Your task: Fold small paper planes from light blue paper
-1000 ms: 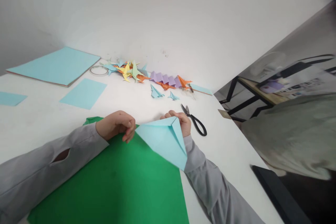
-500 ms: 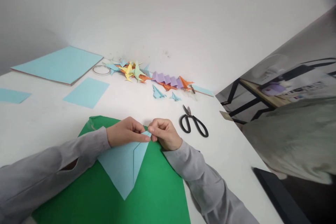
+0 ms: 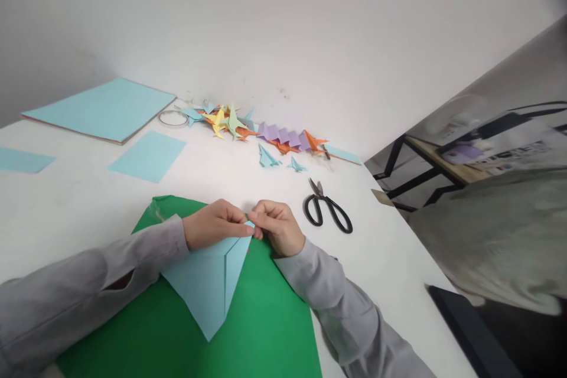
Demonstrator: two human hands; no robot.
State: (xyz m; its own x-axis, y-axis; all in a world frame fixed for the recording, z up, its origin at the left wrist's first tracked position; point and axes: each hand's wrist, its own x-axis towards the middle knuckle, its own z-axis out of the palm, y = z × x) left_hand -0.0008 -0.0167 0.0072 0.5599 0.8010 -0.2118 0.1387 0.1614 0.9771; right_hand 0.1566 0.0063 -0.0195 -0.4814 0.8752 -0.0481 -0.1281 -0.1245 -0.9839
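Observation:
A light blue paper (image 3: pixel 201 283) with folded flaps hangs at a slant over a green sheet (image 3: pixel 274 319). My left hand (image 3: pixel 217 224) pinches its upper right corner, thumb on top, the other fingers partly hidden behind. Close beside it, my right hand (image 3: pixel 278 225) grips the same corner between thumb and forefinger. The fingertips of both hands nearly touch. A crease runs down the paper's right side to its lower tip.
Black-handled scissors (image 3: pixel 328 207) lie right of my hands. Behind are folded paper figures (image 3: pixel 225 121), a tape roll (image 3: pixel 173 119), a blue paper stack (image 3: pixel 104 109) and a loose blue sheet (image 3: pixel 148 156). A dark flat object (image 3: pixel 469 325) lies at the right edge.
The paper's lower tip has shifted slightly down and left, and its folded right flap looks narrower. Both hands keep their pinch, having moved only a little.

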